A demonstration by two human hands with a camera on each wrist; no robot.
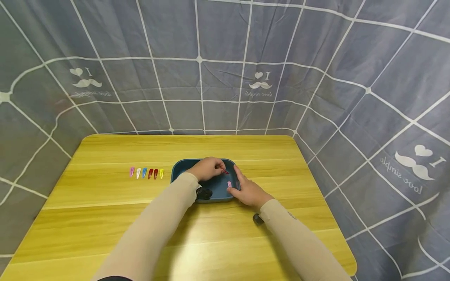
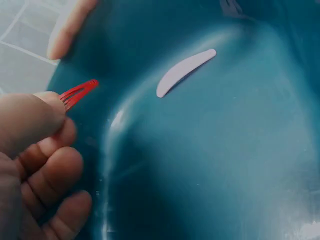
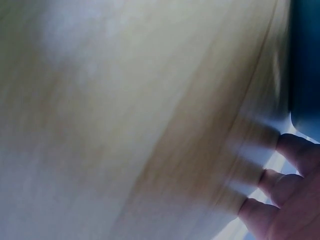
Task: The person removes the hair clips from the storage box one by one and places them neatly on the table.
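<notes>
My left hand (image 1: 208,168) reaches into a dark blue plastic tray (image 1: 177,167) and pinches a red snap hair clip (image 2: 91,85) between thumb and forefinger. Its narrow end points away from the fingertips, over the tray's right part. A pale pink hair clip (image 1: 229,184) is inside the tray near its right wall, seen edge-on in the left wrist view. At the right end of the tray, my right hand (image 1: 251,192) holds the wall, thumb over the rim beside the pink clip and fingers along the outside. In the right wrist view its fingers (image 3: 295,150) lie low against the tray's outside.
Left of the tray, several hair clips lie in a row on the yellow wooden table (image 1: 105,218): pink (image 1: 132,171), white (image 1: 138,173), blue (image 1: 144,172), two dark red (image 1: 150,173) and yellow (image 1: 161,173). A grey checked curtain (image 1: 221,78) hangs behind and beside the table.
</notes>
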